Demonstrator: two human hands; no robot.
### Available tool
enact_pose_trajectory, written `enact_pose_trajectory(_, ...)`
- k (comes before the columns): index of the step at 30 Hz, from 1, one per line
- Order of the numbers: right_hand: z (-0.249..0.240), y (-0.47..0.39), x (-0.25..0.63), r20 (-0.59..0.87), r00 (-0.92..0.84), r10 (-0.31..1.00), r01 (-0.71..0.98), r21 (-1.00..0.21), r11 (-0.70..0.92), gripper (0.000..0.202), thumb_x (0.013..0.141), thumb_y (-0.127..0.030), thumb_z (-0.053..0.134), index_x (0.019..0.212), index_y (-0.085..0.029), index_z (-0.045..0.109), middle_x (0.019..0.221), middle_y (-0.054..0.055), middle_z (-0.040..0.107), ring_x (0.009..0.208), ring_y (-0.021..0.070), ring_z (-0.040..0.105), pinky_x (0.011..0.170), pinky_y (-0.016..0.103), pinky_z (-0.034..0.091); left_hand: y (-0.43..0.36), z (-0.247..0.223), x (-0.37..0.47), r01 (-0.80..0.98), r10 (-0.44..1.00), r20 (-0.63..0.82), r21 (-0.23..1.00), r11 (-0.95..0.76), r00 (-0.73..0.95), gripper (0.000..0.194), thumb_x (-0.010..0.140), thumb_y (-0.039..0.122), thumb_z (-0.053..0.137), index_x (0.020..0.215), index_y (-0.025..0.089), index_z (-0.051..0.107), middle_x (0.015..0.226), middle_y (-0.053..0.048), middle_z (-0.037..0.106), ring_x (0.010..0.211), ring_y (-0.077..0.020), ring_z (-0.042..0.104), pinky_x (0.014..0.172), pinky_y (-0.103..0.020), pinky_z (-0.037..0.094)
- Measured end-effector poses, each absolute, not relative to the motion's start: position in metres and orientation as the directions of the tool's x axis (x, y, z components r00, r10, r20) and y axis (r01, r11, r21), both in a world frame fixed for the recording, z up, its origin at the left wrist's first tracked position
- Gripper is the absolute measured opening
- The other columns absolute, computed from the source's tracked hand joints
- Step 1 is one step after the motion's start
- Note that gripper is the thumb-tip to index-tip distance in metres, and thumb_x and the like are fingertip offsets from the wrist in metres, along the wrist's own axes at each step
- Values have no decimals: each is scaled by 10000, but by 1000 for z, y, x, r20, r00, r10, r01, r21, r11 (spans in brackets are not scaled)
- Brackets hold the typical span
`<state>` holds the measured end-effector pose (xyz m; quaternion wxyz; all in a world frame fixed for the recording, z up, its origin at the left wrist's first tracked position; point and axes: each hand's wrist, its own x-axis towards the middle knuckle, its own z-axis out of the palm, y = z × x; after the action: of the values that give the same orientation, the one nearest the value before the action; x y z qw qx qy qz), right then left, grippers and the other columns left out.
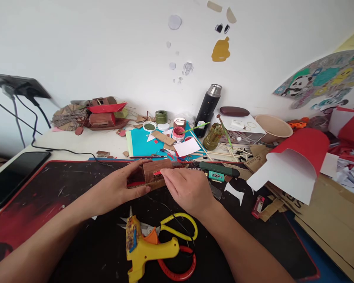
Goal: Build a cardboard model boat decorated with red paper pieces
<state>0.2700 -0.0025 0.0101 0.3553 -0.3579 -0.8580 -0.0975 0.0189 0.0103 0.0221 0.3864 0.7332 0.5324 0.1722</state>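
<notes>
A small brown model boat (150,169) with a rounded cabin is held over the black mat, and my left hand (115,184) grips its left end, thumb in front and fingers behind. My right hand (190,188) is closed in a pinch on a small red strip (157,173), which lies against the front of the cabin. The right hand hides the boat's right end. Below both hands lies a yellow hot glue gun (140,247), partly over scissors (191,226) with one yellow and one red handle.
Behind stand paint jars (161,116), a black thermos (208,104) and a jar of brushes (214,136). More brown models (102,116) sit back left, and a phone (16,177) lies left. Right are a utility knife (224,169), a lighter (258,206), rolled red paper (301,151) and cardboard (333,220).
</notes>
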Motion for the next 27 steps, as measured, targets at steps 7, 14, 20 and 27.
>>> enact_pose_trajectory(7,9,-3,268,672,-489,555,680,-104,725,155,1077,-129,564,1023,-162,706,797,14,799,673,154,741,584,310,411,8,23,20,654,910,-160,743,-145,383,840,872,674,707,1591,286,511,1522,-64,680,1341,-380,668,1161,-509,512)
enact_pose_trajectory(14,9,-4,267,642,-506,576,682,-111,723,198,1093,-135,525,1008,-166,702,791,19,792,690,158,742,585,309,406,7,28,22,659,910,-150,735,-159,386,842,880,672,705,1601,289,499,1542,-72,662,1365,-384,647,1173,-516,501)
enact_pose_trajectory(20,9,-4,269,612,-522,595,690,-108,716,218,1100,-145,498,1024,-182,699,798,18,791,691,158,733,580,311,405,7,26,20,660,914,-132,732,-171,383,835,880,661,717,1603,304,501,1543,-72,662,1355,-382,654,1179,-529,497)
enact_pose_trajectory(27,8,-3,268,603,-517,607,686,-133,715,223,1095,-143,494,1016,-179,700,809,20,793,705,158,740,582,307,394,7,28,21,649,908,-159,747,-146,388,823,877,684,699,1583,302,517,1570,-69,636,1390,-386,625,1187,-527,487)
